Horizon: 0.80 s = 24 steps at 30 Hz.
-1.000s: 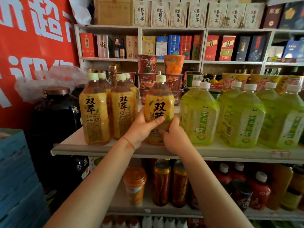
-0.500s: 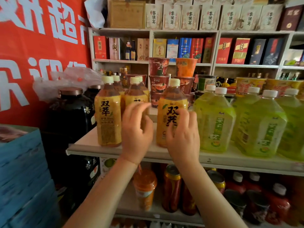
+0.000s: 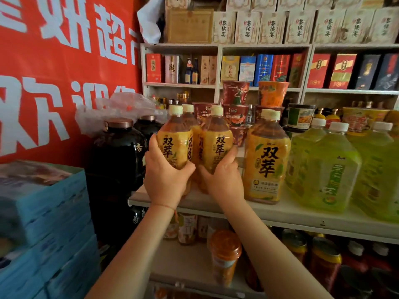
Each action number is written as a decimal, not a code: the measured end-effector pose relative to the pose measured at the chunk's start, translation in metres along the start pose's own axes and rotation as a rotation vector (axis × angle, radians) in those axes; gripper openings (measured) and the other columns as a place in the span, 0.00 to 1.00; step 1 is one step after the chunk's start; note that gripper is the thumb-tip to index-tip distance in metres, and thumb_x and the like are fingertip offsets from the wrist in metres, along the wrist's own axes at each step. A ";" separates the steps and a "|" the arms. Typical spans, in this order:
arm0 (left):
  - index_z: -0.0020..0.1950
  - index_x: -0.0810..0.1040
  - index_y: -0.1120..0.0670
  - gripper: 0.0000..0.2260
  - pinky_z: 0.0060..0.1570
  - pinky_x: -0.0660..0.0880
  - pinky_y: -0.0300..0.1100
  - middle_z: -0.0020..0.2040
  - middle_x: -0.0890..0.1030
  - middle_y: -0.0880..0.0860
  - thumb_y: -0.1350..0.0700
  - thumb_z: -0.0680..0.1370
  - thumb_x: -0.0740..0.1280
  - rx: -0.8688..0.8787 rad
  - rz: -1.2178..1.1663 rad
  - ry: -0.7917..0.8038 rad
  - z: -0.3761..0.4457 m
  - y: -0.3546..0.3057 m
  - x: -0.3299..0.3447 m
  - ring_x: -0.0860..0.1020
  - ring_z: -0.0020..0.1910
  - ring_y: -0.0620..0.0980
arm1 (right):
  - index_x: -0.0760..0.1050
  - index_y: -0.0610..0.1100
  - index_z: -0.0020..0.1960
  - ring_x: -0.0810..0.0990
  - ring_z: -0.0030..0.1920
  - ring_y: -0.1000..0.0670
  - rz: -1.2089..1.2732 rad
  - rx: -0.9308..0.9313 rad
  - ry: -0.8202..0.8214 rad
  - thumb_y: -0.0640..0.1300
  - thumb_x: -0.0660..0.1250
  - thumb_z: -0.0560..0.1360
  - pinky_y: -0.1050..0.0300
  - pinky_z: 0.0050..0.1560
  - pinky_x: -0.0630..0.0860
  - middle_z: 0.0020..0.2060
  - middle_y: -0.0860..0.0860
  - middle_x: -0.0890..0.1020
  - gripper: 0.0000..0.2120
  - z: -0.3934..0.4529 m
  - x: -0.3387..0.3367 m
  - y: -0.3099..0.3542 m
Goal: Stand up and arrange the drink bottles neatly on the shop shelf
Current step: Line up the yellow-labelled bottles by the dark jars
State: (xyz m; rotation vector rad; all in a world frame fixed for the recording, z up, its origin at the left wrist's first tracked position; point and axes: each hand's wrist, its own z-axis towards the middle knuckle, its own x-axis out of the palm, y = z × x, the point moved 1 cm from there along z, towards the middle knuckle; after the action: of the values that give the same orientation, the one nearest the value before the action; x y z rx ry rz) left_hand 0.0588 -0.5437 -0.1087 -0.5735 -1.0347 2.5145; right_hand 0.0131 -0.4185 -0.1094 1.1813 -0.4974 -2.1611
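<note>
Several amber tea bottles with yellow labels stand on the white shelf (image 3: 280, 214). My left hand (image 3: 166, 178) grips the leftmost front bottle (image 3: 173, 137) around its lower body. My right hand (image 3: 222, 178) grips the bottle beside it (image 3: 218, 139); the two bottles touch. More amber bottles stand close behind them. Another amber bottle (image 3: 266, 160) stands upright alone to the right. Big green tea bottles (image 3: 323, 167) fill the shelf's right part.
Dark ceramic jars (image 3: 116, 152) stand left of the shelf, with a plastic bag on top. Blue cartons (image 3: 43, 223) are stacked at the lower left. Instant noodle cups (image 3: 236, 93) sit behind the bottles. Jars and cans crowd the lower shelf (image 3: 224, 255).
Both hands let go of the amber bottle now at the right, moved left, and closed around the two front bottles on the left. The camera came closer.
</note>
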 end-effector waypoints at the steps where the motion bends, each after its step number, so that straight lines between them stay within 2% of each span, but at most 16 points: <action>1: 0.81 0.56 0.52 0.47 0.51 0.75 0.53 0.70 0.70 0.56 0.48 0.68 0.78 0.002 0.007 -0.011 0.002 0.004 -0.002 0.75 0.63 0.60 | 0.39 0.37 0.79 0.76 0.64 0.38 0.011 0.038 -0.006 0.62 0.70 0.74 0.48 0.55 0.77 0.68 0.38 0.71 0.54 0.005 0.004 0.001; 6: 0.80 0.56 0.51 0.47 0.51 0.77 0.55 0.70 0.70 0.56 0.47 0.67 0.78 0.018 0.030 -0.043 0.017 0.021 -0.008 0.75 0.65 0.60 | 0.54 0.39 0.72 0.80 0.56 0.39 0.045 0.094 -0.050 0.64 0.72 0.71 0.50 0.43 0.76 0.61 0.41 0.76 0.44 0.015 0.007 0.000; 11: 0.80 0.57 0.51 0.47 0.48 0.75 0.50 0.68 0.70 0.56 0.48 0.67 0.79 0.034 0.003 -0.037 0.026 0.030 -0.005 0.75 0.63 0.57 | 0.57 0.43 0.66 0.81 0.52 0.41 0.073 0.049 -0.024 0.64 0.73 0.69 0.50 0.40 0.79 0.57 0.45 0.77 0.40 0.004 -0.003 -0.002; 15: 0.80 0.59 0.50 0.44 0.54 0.68 0.42 0.69 0.70 0.52 0.51 0.69 0.79 0.012 -0.114 0.003 0.031 0.039 -0.008 0.68 0.61 0.41 | 0.60 0.46 0.59 0.81 0.48 0.46 0.174 -0.048 0.059 0.62 0.76 0.68 0.52 0.39 0.81 0.53 0.48 0.77 0.34 -0.001 -0.009 -0.003; 17: 0.77 0.64 0.52 0.41 0.55 0.68 0.40 0.68 0.71 0.51 0.52 0.69 0.80 0.003 -0.142 0.011 0.032 0.041 -0.008 0.69 0.60 0.40 | 0.59 0.47 0.58 0.81 0.48 0.46 0.177 -0.077 0.072 0.63 0.75 0.68 0.53 0.38 0.81 0.52 0.49 0.77 0.34 -0.004 -0.010 0.000; 20: 0.73 0.68 0.53 0.36 0.54 0.70 0.39 0.64 0.73 0.51 0.50 0.69 0.80 -0.037 -0.155 0.028 0.030 0.045 -0.006 0.72 0.58 0.43 | 0.58 0.44 0.62 0.81 0.52 0.44 0.082 -0.079 0.097 0.66 0.74 0.68 0.55 0.40 0.79 0.57 0.48 0.75 0.39 -0.010 -0.008 0.011; 24: 0.72 0.67 0.46 0.34 0.57 0.75 0.45 0.64 0.76 0.47 0.46 0.70 0.79 -0.100 -0.222 0.086 0.029 0.052 -0.009 0.76 0.60 0.45 | 0.57 0.42 0.66 0.81 0.55 0.44 0.007 -0.138 0.195 0.69 0.71 0.66 0.59 0.40 0.73 0.60 0.47 0.72 0.44 -0.014 -0.010 0.018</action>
State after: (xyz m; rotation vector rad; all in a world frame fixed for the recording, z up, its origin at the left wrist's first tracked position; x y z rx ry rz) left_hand 0.0427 -0.5993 -0.1251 -0.5565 -1.1303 2.2378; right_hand 0.0348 -0.4249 -0.0998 1.2936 -0.2635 -2.0127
